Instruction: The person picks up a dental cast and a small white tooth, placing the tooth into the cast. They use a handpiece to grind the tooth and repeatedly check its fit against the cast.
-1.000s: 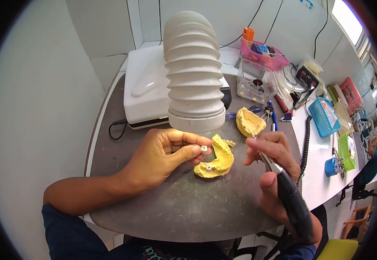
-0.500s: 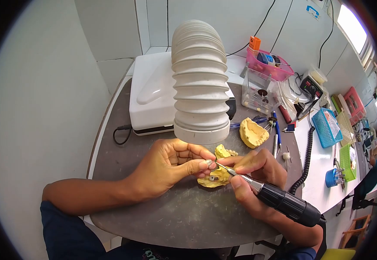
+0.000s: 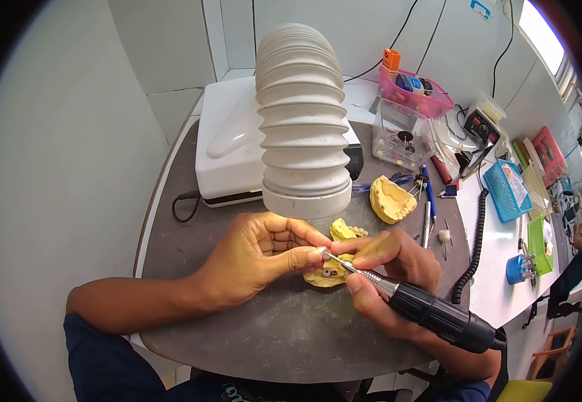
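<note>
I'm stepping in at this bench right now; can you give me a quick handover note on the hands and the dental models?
Left hand: pinching a small piece, mostly hidden, at the fingertips.
Right hand: gripping the handpiece, bur tip at that piece.
Yellow model lies under both hands; second model sits apart, behind.
Done: piece in hand, tool at it.
Left: piece not yet on a model; how finished it is cannot be told.
</note>
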{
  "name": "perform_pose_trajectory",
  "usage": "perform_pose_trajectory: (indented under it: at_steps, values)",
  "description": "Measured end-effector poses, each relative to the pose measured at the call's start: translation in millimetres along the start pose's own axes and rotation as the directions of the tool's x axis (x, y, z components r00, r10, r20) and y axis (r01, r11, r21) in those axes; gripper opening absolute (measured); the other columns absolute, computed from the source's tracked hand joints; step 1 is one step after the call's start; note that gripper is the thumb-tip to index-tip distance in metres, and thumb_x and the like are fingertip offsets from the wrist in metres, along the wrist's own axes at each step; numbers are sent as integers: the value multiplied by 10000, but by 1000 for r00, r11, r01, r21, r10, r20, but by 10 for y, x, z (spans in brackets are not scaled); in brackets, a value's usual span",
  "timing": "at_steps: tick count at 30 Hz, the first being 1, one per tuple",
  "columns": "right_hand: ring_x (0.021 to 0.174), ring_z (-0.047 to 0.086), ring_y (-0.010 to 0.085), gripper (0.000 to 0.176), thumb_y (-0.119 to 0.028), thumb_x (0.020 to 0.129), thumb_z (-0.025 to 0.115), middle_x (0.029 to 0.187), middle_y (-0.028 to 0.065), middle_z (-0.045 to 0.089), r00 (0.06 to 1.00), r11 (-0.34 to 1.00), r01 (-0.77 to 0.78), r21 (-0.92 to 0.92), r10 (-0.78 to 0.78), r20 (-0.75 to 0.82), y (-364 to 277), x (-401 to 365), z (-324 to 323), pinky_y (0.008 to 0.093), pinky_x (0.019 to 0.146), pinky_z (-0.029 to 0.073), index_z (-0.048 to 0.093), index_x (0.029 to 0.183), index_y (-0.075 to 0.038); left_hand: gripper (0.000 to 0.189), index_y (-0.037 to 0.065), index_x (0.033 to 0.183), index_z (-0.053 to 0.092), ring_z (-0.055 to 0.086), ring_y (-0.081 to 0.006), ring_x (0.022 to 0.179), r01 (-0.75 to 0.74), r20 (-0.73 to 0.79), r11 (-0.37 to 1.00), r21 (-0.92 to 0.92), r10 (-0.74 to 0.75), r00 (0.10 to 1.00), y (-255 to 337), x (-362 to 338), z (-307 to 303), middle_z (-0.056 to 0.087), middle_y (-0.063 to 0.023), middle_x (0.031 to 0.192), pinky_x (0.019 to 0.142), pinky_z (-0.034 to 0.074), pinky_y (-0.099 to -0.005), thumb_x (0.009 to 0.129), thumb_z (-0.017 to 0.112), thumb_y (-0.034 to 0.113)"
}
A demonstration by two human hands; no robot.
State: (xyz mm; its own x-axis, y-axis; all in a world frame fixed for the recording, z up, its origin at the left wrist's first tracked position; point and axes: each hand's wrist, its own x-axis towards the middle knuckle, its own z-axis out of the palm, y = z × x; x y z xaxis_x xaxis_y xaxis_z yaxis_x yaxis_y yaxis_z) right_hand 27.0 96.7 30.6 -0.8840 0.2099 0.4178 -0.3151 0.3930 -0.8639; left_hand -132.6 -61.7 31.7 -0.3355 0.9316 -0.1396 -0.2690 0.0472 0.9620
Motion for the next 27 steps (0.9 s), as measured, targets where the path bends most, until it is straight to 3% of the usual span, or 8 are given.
perform_pose_trajectory:
  at_steps: [5,12,14,27]
  values:
    - [1009,687,287,199,-16,799,691,959,229,677,1000,998,26,-56,-26,2,12,26,15,383,929,520,544,928,18,143,-22,1052,649,673,-142,984,-13,0,1000,15,13,1000,-9,-9,8,693,-107,1048,910,550,-270,915,668,16]
    - [991,697,273,177,-6,784,699,938,202,690,999,996,35,-82,-35,1,23,59,40,369,901,533,573,907,14,119,-18,1026,648,677,-151,985,-29,14,999,-45,30,999,-32,-10,3,694,-118,1039,905,558,-283,914,669,16]
    - [866,732,221,195,-28,730,749,929,172,718,988,987,134,-83,-140,-70,79,61,59,307,759,574,627,873,22,117,-18,1024,647,678,-154,984,-33,18,997,-67,34,999,-32,-8,0,695,-120,1037,903,560,-286,914,669,15]
    - [843,732,218,203,-32,716,760,919,171,714,984,977,157,-147,-168,-63,83,79,68,286,675,580,628,864,12,116,-16,1027,638,691,-169,956,-23,10,996,-89,24,1000,-78,7,-23,691,-130,1048,884,572,-290,920,664,20]
